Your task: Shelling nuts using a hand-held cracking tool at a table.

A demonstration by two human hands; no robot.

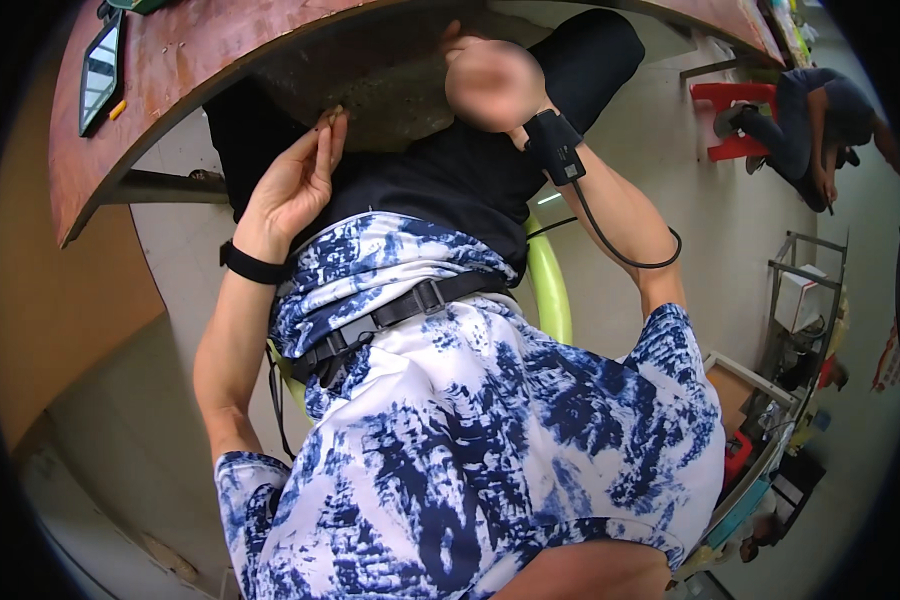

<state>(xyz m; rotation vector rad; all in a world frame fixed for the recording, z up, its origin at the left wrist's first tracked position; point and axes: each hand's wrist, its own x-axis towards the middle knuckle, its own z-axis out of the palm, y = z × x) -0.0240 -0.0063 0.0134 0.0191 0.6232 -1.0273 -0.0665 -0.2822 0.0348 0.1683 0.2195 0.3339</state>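
My left hand point(305, 170) is above my left thigh, close to the curved edge of the wooden table point(240, 45). Its thumb and fingertips are pinched together. Something small and brownish shows at the tips, too small to name. My right hand point(495, 90) is over my right thigh, on the far side of my lap. A blur covers most of it, with one fingertip sticking out at its upper left, so its grip is hidden. Beyond both hands, below the table edge, spreads a grey-brown speckled surface point(390, 105).
On the table's left lie a dark-framed phone point(101, 75) and a short yellow stub point(118, 109). A cable runs from the black box point(554, 147) on my right wrist. At right, another person point(830, 110) sits near a red stool point(732, 100); a metal rack point(810, 290) stands nearer.
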